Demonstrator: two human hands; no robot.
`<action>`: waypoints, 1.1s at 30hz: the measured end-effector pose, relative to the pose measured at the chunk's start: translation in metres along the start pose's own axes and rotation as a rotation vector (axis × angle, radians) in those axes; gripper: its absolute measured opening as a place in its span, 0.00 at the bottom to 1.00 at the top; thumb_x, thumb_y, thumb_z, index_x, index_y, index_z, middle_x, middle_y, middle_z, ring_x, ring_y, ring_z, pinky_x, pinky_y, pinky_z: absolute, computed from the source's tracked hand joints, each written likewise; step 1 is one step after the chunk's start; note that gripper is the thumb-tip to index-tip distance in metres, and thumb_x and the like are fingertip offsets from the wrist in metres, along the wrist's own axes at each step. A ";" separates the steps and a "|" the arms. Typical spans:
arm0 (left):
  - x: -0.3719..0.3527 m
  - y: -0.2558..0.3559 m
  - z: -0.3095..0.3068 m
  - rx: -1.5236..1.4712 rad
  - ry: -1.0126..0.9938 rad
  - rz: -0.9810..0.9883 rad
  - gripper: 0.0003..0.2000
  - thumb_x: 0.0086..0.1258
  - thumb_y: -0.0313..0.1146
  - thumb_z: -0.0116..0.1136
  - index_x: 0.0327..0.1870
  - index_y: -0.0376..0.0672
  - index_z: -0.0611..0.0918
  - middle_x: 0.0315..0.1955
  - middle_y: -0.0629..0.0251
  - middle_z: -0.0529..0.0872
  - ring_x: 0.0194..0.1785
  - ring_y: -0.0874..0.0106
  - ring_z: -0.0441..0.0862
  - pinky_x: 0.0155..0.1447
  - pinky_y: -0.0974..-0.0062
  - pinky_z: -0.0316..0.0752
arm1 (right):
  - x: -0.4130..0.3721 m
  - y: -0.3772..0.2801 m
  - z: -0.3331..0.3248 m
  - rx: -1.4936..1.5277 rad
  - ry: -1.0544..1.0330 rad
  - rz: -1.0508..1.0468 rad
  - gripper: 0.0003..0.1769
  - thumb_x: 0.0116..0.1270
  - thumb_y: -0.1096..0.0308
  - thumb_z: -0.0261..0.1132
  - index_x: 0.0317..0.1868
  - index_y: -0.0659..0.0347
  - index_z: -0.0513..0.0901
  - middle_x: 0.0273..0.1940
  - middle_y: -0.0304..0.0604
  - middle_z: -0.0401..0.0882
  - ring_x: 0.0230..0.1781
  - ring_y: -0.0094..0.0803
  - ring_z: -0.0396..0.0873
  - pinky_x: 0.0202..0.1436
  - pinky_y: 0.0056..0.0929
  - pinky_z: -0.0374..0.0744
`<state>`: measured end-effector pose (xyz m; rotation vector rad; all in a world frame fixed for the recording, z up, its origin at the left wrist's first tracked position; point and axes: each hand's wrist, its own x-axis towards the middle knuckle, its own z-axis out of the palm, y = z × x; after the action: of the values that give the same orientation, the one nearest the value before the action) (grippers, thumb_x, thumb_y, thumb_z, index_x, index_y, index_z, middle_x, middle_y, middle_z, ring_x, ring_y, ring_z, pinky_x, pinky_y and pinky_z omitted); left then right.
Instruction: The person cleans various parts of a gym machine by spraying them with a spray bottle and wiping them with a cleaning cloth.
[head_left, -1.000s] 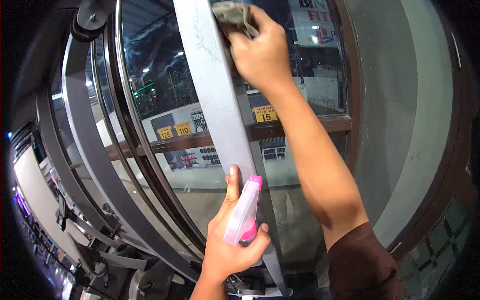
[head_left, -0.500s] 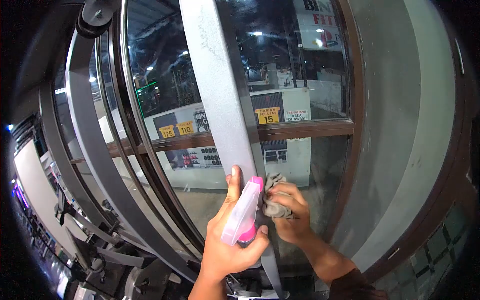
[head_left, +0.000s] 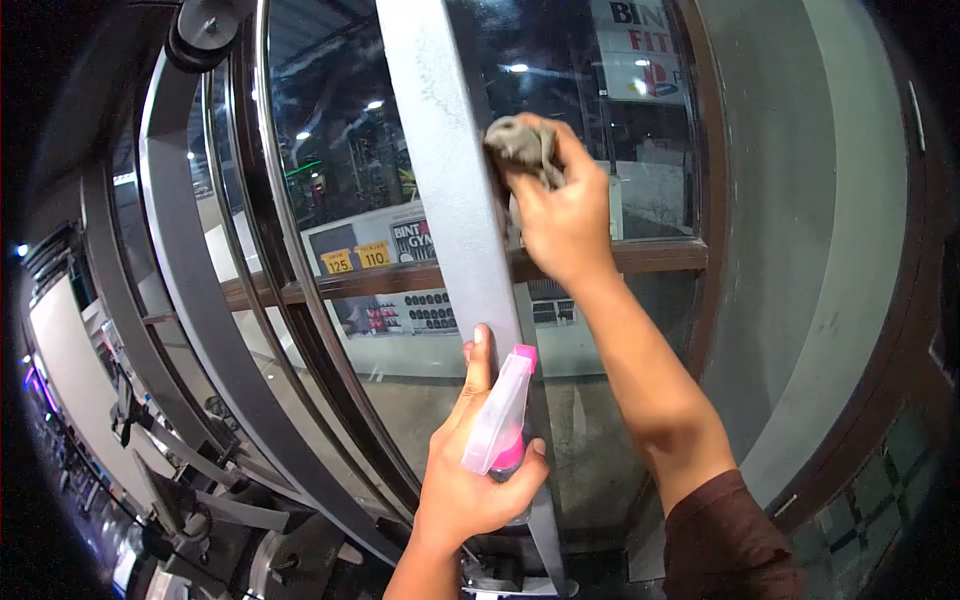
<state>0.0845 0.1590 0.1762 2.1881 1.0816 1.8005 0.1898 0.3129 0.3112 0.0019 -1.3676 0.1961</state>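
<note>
A spray bottle [head_left: 500, 415] with a clear head and pink nozzle is in my left hand [head_left: 470, 480], low in the view. That hand's fingers also lie against the grey metal post [head_left: 455, 190]. Higher up, my right hand [head_left: 568, 215] is closed on a crumpled grey cloth [head_left: 522, 145], which touches the right side of the same post. Part of the bottle is hidden by my left hand.
Behind the post stands a brown-framed glass door [head_left: 640, 260] with signs and lights showing in the glass. A curved grey frame [head_left: 190, 270] and a round pulley [head_left: 205, 32] are at left, gym machines [head_left: 210, 510] lower left, a grey wall [head_left: 800, 200] at right.
My right hand has moved up along the post's right side with the cloth. My left hand and the spray bottle have shifted slightly right in the view.
</note>
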 end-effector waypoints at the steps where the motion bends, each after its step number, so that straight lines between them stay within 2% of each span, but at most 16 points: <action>1: 0.000 0.000 -0.001 0.003 0.001 0.003 0.31 0.51 0.25 0.63 0.62 0.30 0.77 0.74 0.31 0.61 0.77 0.44 0.61 0.75 0.61 0.62 | 0.007 0.000 0.003 0.002 0.012 0.007 0.16 0.59 0.83 0.64 0.49 0.68 0.82 0.47 0.48 0.81 0.49 0.37 0.82 0.57 0.30 0.77; 5: 0.002 0.004 -0.001 0.009 -0.003 0.018 0.31 0.50 0.25 0.63 0.62 0.32 0.78 0.74 0.31 0.61 0.77 0.44 0.62 0.75 0.61 0.63 | 0.002 -0.002 -0.001 -0.003 -0.018 0.026 0.15 0.61 0.82 0.65 0.50 0.68 0.82 0.47 0.47 0.81 0.48 0.35 0.82 0.55 0.29 0.77; 6: 0.002 0.003 -0.001 0.016 -0.003 0.026 0.31 0.50 0.25 0.63 0.62 0.32 0.78 0.74 0.31 0.61 0.77 0.44 0.62 0.75 0.61 0.63 | -0.005 -0.003 -0.005 0.013 -0.045 0.043 0.17 0.59 0.83 0.63 0.50 0.68 0.81 0.47 0.49 0.81 0.49 0.39 0.82 0.56 0.30 0.77; 9: 0.002 0.004 -0.002 -0.005 -0.013 0.009 0.31 0.50 0.25 0.63 0.63 0.32 0.78 0.74 0.31 0.60 0.77 0.44 0.61 0.75 0.61 0.63 | -0.037 0.002 -0.025 -0.127 -0.112 -0.085 0.16 0.63 0.81 0.66 0.52 0.65 0.80 0.48 0.46 0.83 0.52 0.29 0.80 0.57 0.30 0.78; 11: 0.003 0.007 -0.003 -0.007 -0.026 0.000 0.32 0.50 0.25 0.63 0.63 0.33 0.78 0.74 0.31 0.59 0.77 0.44 0.61 0.75 0.61 0.62 | -0.072 -0.002 -0.039 -0.164 -0.160 -0.111 0.21 0.54 0.82 0.62 0.51 0.67 0.81 0.48 0.53 0.81 0.50 0.48 0.81 0.59 0.38 0.78; 15: 0.004 0.006 -0.004 -0.029 -0.032 0.012 0.32 0.51 0.25 0.63 0.64 0.33 0.78 0.75 0.32 0.59 0.78 0.45 0.59 0.75 0.61 0.62 | -0.176 -0.017 -0.072 -0.212 -0.256 0.045 0.17 0.57 0.79 0.63 0.49 0.65 0.82 0.47 0.52 0.82 0.50 0.48 0.81 0.58 0.42 0.77; 17: 0.003 0.005 -0.005 -0.035 -0.034 0.023 0.33 0.51 0.25 0.63 0.64 0.33 0.78 0.75 0.32 0.59 0.78 0.44 0.58 0.76 0.61 0.62 | -0.234 -0.018 -0.091 -0.126 -0.304 0.144 0.16 0.57 0.80 0.64 0.47 0.63 0.82 0.47 0.50 0.82 0.49 0.47 0.80 0.58 0.42 0.76; 19: 0.003 0.004 -0.005 -0.030 -0.034 0.027 0.33 0.51 0.26 0.64 0.65 0.34 0.78 0.75 0.32 0.59 0.78 0.44 0.58 0.76 0.61 0.62 | -0.272 -0.037 -0.095 -0.210 -0.262 0.312 0.16 0.56 0.81 0.65 0.46 0.60 0.83 0.47 0.49 0.81 0.48 0.46 0.80 0.58 0.41 0.75; 21: 0.004 0.004 -0.005 -0.014 -0.032 0.034 0.33 0.51 0.26 0.64 0.65 0.34 0.77 0.75 0.33 0.59 0.78 0.43 0.58 0.76 0.60 0.61 | -0.287 -0.038 -0.094 -0.222 -0.234 0.312 0.16 0.55 0.82 0.64 0.45 0.59 0.83 0.47 0.49 0.80 0.49 0.46 0.80 0.59 0.41 0.76; 26: 0.004 0.002 -0.006 0.020 -0.020 0.095 0.31 0.51 0.27 0.64 0.63 0.34 0.78 0.75 0.32 0.59 0.78 0.43 0.59 0.76 0.61 0.62 | -0.259 -0.025 -0.077 -0.163 -0.128 0.272 0.17 0.55 0.83 0.62 0.46 0.62 0.82 0.48 0.49 0.80 0.51 0.45 0.80 0.60 0.41 0.77; 29: 0.004 0.002 -0.006 0.003 -0.017 0.093 0.31 0.52 0.26 0.64 0.62 0.34 0.78 0.75 0.32 0.59 0.77 0.44 0.61 0.75 0.61 0.62 | -0.192 -0.015 -0.052 -0.172 -0.041 0.180 0.18 0.55 0.86 0.61 0.48 0.66 0.80 0.49 0.50 0.80 0.53 0.44 0.80 0.61 0.39 0.76; 31: 0.005 0.001 -0.005 -0.018 -0.022 0.070 0.31 0.52 0.26 0.64 0.63 0.34 0.78 0.75 0.32 0.59 0.77 0.44 0.61 0.75 0.61 0.63 | -0.149 0.000 -0.037 -0.070 0.012 0.047 0.19 0.55 0.87 0.61 0.49 0.66 0.80 0.50 0.49 0.80 0.54 0.42 0.80 0.61 0.37 0.76; 33: 0.003 0.001 -0.006 -0.039 -0.029 0.032 0.31 0.52 0.26 0.64 0.63 0.35 0.78 0.75 0.32 0.59 0.77 0.44 0.61 0.75 0.61 0.63 | -0.112 -0.002 -0.027 -0.094 0.019 0.076 0.19 0.55 0.87 0.62 0.49 0.66 0.80 0.50 0.49 0.80 0.54 0.41 0.80 0.62 0.34 0.75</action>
<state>0.0801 0.1581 0.1809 2.2144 1.0021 1.7815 0.1957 0.2985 0.1970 -0.1303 -1.3582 0.1945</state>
